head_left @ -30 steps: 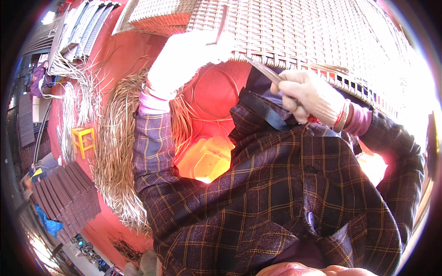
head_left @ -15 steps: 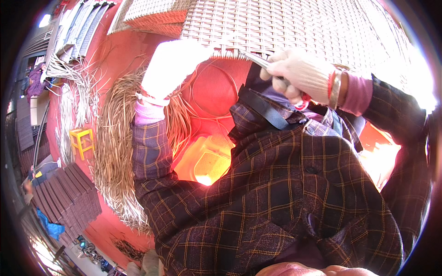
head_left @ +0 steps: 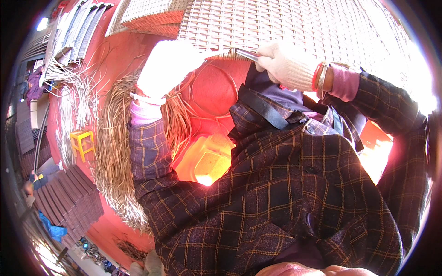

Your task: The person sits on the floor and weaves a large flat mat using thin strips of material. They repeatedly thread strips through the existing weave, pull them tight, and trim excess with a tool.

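White-gloved L hand (head_left: pixel 168 68) level w/ R hand (head_left: pixel 290 67)

A yellow stool (head_left: pixel 81 135) stands on red floor (head_left: pixel 108 230).

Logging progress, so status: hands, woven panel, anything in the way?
Right gloved hand gripping slim metal tool, tip at edge of woven panel. Left gloved hand near same edge, washed out, grip unclear. No obstruction visible.
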{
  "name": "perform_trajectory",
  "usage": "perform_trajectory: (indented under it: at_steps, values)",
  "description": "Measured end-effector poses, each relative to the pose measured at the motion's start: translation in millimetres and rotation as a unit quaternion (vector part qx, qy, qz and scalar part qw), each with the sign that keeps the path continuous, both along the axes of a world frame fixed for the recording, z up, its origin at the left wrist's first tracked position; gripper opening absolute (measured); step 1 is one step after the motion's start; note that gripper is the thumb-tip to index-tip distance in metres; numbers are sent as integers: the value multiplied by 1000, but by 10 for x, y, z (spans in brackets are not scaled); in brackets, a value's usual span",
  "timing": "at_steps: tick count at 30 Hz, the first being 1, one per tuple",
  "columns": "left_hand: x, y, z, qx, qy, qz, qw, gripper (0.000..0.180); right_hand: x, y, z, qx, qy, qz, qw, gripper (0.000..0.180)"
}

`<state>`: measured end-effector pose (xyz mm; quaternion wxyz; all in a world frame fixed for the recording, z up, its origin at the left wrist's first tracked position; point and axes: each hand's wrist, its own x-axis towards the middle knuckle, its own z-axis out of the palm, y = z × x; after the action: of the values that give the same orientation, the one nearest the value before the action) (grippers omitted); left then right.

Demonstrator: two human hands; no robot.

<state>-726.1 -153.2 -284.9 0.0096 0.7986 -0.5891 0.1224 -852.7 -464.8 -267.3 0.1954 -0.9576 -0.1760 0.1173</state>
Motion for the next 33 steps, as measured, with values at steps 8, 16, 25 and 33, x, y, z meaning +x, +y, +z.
perform_trajectory:
  at_steps: [8, 16, 25, 33]
  values:
    - [163, -176, -123, -138, -52, -104, 984, 38, 51, -73, 73, -42, -51, 81, 995, 16]
    - [-8, -386, 18, -54, -50, -67, 995, 38, 342, -90, -95, -82, -309, 259, 911, 14]
    - [-143, -732, 42, -188, -36, -46, 980, 19, 530, -72, -1, -162, -117, 235, 951, 16]
    - [-345, -1122, 79, -244, -30, -84, 966, 26, -403, -807, 636, 85, 173, -239, 952, 26]
